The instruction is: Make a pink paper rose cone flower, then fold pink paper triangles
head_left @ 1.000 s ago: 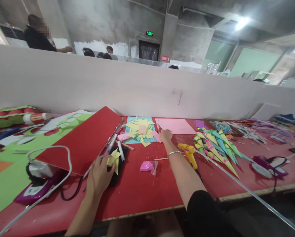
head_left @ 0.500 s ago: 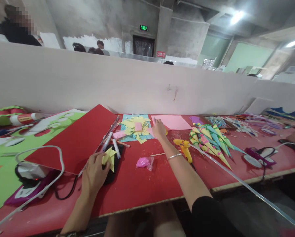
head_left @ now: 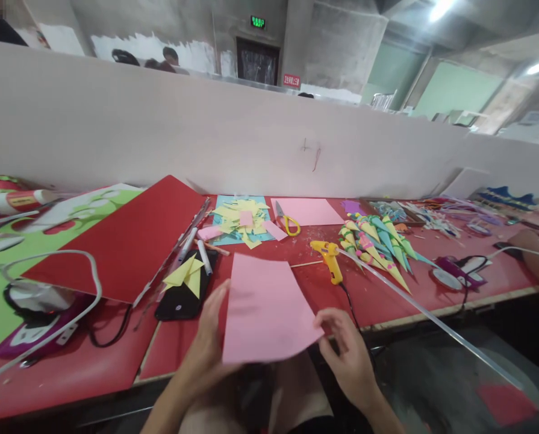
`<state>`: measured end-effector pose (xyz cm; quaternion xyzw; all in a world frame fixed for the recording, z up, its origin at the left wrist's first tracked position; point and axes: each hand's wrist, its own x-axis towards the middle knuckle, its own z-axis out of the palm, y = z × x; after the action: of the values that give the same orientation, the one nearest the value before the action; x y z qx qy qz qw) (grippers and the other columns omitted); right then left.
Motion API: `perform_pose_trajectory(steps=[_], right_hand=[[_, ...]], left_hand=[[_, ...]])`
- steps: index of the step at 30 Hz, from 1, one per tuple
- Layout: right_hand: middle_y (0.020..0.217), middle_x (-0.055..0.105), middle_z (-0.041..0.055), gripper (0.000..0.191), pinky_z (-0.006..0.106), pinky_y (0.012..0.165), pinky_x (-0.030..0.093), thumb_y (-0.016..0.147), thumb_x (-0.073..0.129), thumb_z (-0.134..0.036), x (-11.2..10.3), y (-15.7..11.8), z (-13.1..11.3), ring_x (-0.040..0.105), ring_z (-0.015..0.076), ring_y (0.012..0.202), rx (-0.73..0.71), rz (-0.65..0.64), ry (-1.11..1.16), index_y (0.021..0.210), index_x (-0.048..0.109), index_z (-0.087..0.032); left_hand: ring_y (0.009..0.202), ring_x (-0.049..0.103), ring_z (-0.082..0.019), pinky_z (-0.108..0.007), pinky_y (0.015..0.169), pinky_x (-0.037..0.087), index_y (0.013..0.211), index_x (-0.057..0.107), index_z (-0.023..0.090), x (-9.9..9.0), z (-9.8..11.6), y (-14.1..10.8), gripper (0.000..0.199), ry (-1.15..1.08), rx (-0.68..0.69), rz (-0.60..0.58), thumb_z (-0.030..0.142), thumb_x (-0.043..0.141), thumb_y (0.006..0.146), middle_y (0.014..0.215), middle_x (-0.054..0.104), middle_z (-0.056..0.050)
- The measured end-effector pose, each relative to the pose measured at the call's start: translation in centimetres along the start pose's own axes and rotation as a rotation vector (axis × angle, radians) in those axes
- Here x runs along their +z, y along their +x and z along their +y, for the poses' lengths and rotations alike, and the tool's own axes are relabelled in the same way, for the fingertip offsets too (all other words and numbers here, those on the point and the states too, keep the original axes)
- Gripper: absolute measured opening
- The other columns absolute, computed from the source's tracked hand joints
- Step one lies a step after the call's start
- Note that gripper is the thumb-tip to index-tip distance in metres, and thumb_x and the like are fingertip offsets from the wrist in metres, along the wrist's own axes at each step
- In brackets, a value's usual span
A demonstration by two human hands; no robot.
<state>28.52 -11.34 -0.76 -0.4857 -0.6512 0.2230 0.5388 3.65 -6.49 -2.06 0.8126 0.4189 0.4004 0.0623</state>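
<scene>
A sheet of pink paper (head_left: 269, 310) is held up over the near edge of the red table, its near side slightly bowed. My right hand (head_left: 344, 349) pinches its near right corner between thumb and fingers. Along the left edge lies my left hand (head_left: 208, 343), gripping the sheet with some fingers hidden by it. Left of the sheet, folded yellow paper (head_left: 188, 274) rests on a black phone (head_left: 176, 306). Beyond are yellow-handled scissors (head_left: 291, 226), partly over another pink sheet (head_left: 312, 212).
A yellow glue gun (head_left: 332, 262) with a long clear glue stick lies to the right, near decorated paper cones (head_left: 377, 247). Yellow paper scraps (head_left: 237, 214) cover a blue sheet. Red card (head_left: 129, 241) and a purple power strip (head_left: 38, 328) are left. Another person's arm (head_left: 533, 259) shows far right.
My left hand has left the folded yellow paper. My right hand has come back from the scissors area at the rear, and both hands now hold a pink sheet near me.
</scene>
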Motion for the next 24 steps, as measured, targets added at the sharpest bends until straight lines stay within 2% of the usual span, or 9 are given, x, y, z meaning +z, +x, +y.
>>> perform_pose_trajectory(steps=[1, 3, 5, 7, 12, 17, 19, 21, 24], right_hand=[[0.085, 0.059, 0.0016, 0.022, 0.021, 0.073, 0.049, 0.080, 0.047, -0.010, -0.1, -0.9, 0.5, 0.060, 0.0129, 0.080, 0.029, -0.009, 0.011, 0.097, 0.051, -0.022], [0.080, 0.059, 0.0010, 0.018, 0.020, 0.069, 0.049, 0.080, 0.048, -0.011, -0.3, -2.1, 1.2, 0.059, 0.0127, 0.076, 0.071, -0.056, 0.004, 0.092, 0.054, -0.022], [0.079, 0.059, 0.0015, 0.015, 0.020, 0.067, 0.048, 0.079, 0.049, -0.012, -0.6, -2.5, 1.6, 0.059, 0.0132, 0.075, 0.071, -0.091, -0.018, 0.087, 0.056, -0.022], [0.086, 0.061, 0.0035, 0.018, 0.023, 0.070, 0.048, 0.077, 0.051, -0.012, -0.9, -2.4, 1.9, 0.058, 0.0153, 0.080, 0.059, -0.129, -0.057, 0.091, 0.058, -0.022], [0.107, 0.060, 0.0070, 0.039, 0.031, 0.081, 0.046, 0.075, 0.057, -0.017, -1.6, -1.4, 2.4, 0.055, 0.0202, 0.098, 0.091, -0.254, -0.112, 0.113, 0.053, -0.024], [0.110, 0.062, 0.0042, 0.023, 0.036, 0.089, 0.041, 0.079, 0.053, -0.017, -1.6, -0.6, 3.2, 0.053, 0.0204, 0.103, 0.038, -0.394, -0.084, 0.093, 0.067, -0.029], [0.106, 0.064, 0.0051, 0.023, 0.035, 0.087, 0.043, 0.081, 0.050, -0.018, -1.8, -0.6, 3.5, 0.056, 0.0205, 0.100, 0.048, -0.398, -0.069, 0.091, 0.068, -0.029], [0.104, 0.065, 0.0064, 0.024, 0.035, 0.085, 0.044, 0.080, 0.049, -0.019, -2.1, -0.7, 3.7, 0.057, 0.0207, 0.097, 0.067, -0.387, -0.053, 0.092, 0.068, -0.028], [0.102, 0.065, 0.0078, 0.022, 0.034, 0.083, 0.046, 0.077, 0.050, -0.019, -3.0, -1.0, 3.9, 0.059, 0.0214, 0.094, 0.103, -0.337, -0.055, 0.086, 0.069, -0.025]], left_hand=[[0.124, 0.034, -0.032, -0.046, 0.098, 0.036, 0.139, 0.008, 0.016, 0.4, 0.5, -0.6, 0.087, -0.018, -0.016, -0.030, 0.041, 0.059, 0.072, 0.136, 0.030, -0.020], [0.118, 0.044, -0.029, -0.047, 0.099, 0.034, 0.136, 0.023, 0.024, 0.8, 1.2, -1.4, 0.074, -0.031, 0.009, -0.210, 0.036, 0.060, 0.073, 0.128, 0.046, -0.014], [0.110, 0.052, -0.024, -0.043, 0.098, 0.036, 0.124, 0.043, 0.030, 0.9, 1.6, -1.5, 0.052, -0.082, 0.040, -0.406, 0.029, 0.059, 0.075, 0.118, 0.058, -0.007], [0.104, 0.056, -0.020, -0.037, 0.094, 0.041, 0.110, 0.057, 0.030, 1.0, 1.9, -1.3, 0.032, -0.143, 0.048, -0.495, 0.024, 0.053, 0.079, 0.109, 0.064, -0.003], [0.095, 0.061, -0.017, -0.030, 0.085, 0.047, 0.104, 0.062, 0.030, 1.3, 2.3, -1.1, 0.027, -0.239, 0.023, -0.457, 0.021, 0.047, 0.084, 0.101, 0.068, -0.002], [0.103, 0.056, -0.017, -0.030, 0.089, 0.045, 0.109, 0.060, 0.032, 1.0, 2.8, -1.1, 0.029, -0.366, -0.042, -0.544, 0.022, 0.046, 0.085, 0.108, 0.065, -0.002], [0.108, 0.053, -0.019, -0.032, 0.092, 0.042, 0.114, 0.057, 0.032, 0.4, 2.9, -0.8, 0.032, -0.402, -0.088, -0.590, 0.028, 0.051, 0.083, 0.114, 0.061, -0.003], [0.112, 0.049, -0.023, -0.035, 0.095, 0.040, 0.119, 0.052, 0.030, -0.3, 2.8, -0.5, 0.043, -0.445, -0.122, -0.591, 0.041, 0.056, 0.077, 0.120, 0.057, -0.004], [0.116, 0.045, -0.026, -0.039, 0.097, 0.038, 0.122, 0.048, 0.026, -0.8, 2.1, 0.3, 0.054, -0.470, -0.125, -0.468, 0.057, 0.042, 0.079, 0.123, 0.054, -0.007]])
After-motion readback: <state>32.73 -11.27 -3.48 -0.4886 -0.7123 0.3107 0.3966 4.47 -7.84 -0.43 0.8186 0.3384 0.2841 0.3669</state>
